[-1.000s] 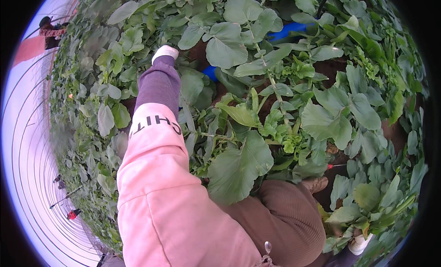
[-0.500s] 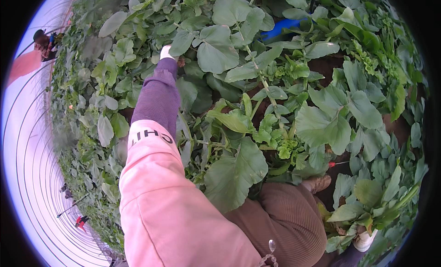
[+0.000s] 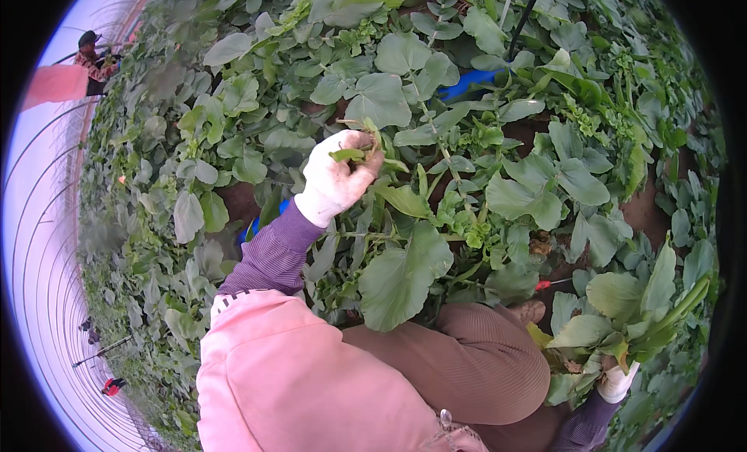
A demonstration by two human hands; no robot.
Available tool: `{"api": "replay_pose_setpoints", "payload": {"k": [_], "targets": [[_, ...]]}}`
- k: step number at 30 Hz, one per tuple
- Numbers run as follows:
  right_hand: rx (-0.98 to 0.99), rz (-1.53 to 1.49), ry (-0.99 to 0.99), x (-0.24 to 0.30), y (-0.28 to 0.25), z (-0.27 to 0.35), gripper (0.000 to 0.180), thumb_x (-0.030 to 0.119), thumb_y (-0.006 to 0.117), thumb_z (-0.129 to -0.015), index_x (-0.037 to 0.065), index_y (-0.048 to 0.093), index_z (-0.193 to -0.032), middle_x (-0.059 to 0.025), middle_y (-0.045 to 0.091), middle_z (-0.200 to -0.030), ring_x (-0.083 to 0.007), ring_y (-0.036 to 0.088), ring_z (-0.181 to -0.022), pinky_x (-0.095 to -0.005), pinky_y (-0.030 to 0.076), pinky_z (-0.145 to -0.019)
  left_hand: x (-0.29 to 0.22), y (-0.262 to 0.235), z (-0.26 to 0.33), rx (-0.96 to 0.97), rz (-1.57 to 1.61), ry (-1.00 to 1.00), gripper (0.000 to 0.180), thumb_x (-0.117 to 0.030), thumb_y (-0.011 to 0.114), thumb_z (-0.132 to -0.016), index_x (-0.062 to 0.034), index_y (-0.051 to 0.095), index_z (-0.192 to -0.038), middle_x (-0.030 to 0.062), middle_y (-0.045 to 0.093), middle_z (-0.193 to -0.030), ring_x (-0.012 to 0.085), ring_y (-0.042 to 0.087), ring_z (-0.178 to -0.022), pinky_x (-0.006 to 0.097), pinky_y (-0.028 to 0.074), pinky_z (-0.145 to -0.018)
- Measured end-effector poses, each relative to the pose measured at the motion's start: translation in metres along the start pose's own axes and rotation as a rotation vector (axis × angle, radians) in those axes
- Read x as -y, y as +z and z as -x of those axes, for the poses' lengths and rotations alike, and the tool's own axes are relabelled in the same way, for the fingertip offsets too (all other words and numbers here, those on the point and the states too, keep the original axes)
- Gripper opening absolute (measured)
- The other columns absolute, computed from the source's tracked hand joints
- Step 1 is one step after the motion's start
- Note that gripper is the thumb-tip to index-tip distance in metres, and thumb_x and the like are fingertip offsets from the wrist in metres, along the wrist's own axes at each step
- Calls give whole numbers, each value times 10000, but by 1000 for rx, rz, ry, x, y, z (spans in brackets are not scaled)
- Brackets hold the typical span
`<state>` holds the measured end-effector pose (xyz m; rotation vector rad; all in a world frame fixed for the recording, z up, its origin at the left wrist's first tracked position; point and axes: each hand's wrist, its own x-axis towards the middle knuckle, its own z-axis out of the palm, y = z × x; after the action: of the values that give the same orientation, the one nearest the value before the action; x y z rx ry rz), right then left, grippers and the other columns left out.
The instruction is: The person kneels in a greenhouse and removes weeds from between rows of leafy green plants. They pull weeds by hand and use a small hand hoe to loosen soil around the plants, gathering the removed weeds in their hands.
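My left hand (image 3: 340, 174), in a soiled white glove, is raised over the leafy bed. Its fingers are closed round a small tuft of green leaves and thin stems (image 3: 362, 145). At the lower right, my right hand (image 3: 616, 383), also gloved in white, grips a bunch of large leafy greens (image 3: 622, 316), some of them yellowed. The bunch's lower end is hidden in the glove and among leaves. Beneath and around my left hand grow broad-leaved plants (image 3: 408, 273).
Blue objects (image 3: 469, 85) show partly among the leaves, one (image 3: 272, 218) near my left wrist. A red-handled thin tool (image 3: 545, 285) lies beside my shoe. Dark poles (image 3: 525, 20) rise at the far side. Co-workers (image 3: 95, 61) stand along the left beneath curved hoops.
My left hand has drawn back from the foliage toward me, coming into view with the leaf tuft. My right hand, with its bunch, has shifted slightly up and shows more.
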<state>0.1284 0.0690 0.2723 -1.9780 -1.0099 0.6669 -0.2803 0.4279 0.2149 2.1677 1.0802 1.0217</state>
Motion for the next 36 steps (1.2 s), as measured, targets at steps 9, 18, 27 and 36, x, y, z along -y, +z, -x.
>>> {"api": "replay_pose_setpoints", "payload": {"k": [9,18,27,36], "targets": [[150,-492,-205,13,29,-33,555,112,643,-787,35,375,-1267,-106,487,-1201,-219,535,-1024,-353,459,-871,-225,92,-31,392,671,385,259,-91,601,-634,-45,600,-889,127,567,-752,323,576,-726,384,465,-610],[-316,-74,-213,33,7,-24,554,9,666,-739,-2,407,-1228,-75,528,-1143,-170,535,-979,-272,421,-864,-206,105,-56,321,388,533,391,-145,609,-745,-41,550,-1117,125,621,-865,270,620,-733,341,502,-656],[-515,-706,-64,-68,-54,-33,362,20,520,-866,-23,463,-1221,-100,512,-1192,-188,523,-1049,-329,421,-923,35,114,-133,730,-615,431,303,-287,462,-866,-117,608,-1069,65,655,-937,254,621,-789,327,490,-721],[-414,-792,131,-173,-32,-18,340,25,470,-882,-9,433,-1219,-123,514,-1172,-216,550,-991,-348,475,-858,115,88,-79,1297,-1033,-306,381,-371,447,-826,-69,650,-941,159,637,-952,325,597,-905,387,467,-811]]}}
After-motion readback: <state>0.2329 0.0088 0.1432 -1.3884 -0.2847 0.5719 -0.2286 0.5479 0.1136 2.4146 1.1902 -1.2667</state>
